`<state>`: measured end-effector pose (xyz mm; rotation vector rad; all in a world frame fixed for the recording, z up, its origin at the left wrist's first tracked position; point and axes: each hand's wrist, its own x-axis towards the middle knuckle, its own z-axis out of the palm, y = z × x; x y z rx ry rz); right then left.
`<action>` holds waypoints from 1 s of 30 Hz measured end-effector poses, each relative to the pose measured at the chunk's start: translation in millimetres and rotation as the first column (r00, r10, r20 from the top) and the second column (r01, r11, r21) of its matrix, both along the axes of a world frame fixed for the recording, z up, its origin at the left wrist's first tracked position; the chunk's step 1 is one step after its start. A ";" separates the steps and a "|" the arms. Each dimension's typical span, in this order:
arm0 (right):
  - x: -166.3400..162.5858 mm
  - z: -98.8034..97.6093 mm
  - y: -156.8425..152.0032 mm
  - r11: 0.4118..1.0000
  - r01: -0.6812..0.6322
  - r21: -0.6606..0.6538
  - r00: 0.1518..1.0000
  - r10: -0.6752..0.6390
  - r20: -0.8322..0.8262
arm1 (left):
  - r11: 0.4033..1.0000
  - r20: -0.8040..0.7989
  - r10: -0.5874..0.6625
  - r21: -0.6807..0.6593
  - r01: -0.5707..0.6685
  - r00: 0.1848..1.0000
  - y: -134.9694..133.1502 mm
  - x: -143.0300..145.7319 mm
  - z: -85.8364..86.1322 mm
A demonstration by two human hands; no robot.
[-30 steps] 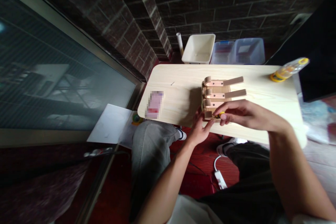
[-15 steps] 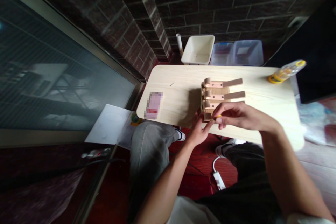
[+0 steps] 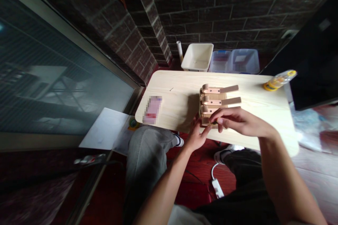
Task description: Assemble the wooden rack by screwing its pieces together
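A wooden model hand [image 3: 215,100] lies on the pale wooden table [image 3: 179,98], its jointed fingers pointing right. My right hand [image 3: 235,121] reaches over its near edge, fingers curled in a pinch on a small object that is mostly hidden. My left hand [image 3: 196,135] sits at the table's front edge, fingers touching the model's near left corner and steadying it. The nearest wooden finger is covered by my right hand.
A blurred pink card [image 3: 151,109] lies on the table's left. A plastic bottle with a yellow cap [image 3: 280,79] lies at the far right. Beyond the table stand a white tub [image 3: 198,57] and clear bins [image 3: 235,61]. A glass pane and brick wall are left.
My head has tipped, so the table sits slightly lower and left in view. The yellow bit in my right fingers has slipped out of sight. Both hands stay at the model's near edge.
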<state>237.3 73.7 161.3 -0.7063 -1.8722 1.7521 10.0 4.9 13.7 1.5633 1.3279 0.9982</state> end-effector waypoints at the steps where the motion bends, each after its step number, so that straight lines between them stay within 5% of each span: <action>1: 0.4 -0.7 0.2 1.000 -0.004 0.005 1.000 0.004 0.004 | 1.000 0.000 0.000 -0.001 0.000 1.000 -0.1 -0.2 -0.2; 15: 0.1 -12.5 2.7 0.996 -0.016 -0.087 1.000 0.016 0.002 | 1.000 -0.013 -0.009 0.008 0.009 1.000 -0.7 -1.1 0.0; 30: 3.4 -1.1 1.8 0.997 -0.061 -0.056 0.998 0.061 -0.011 | 1.000 0.000 -0.008 0.007 0.008 1.000 -0.5 -2.6 -0.7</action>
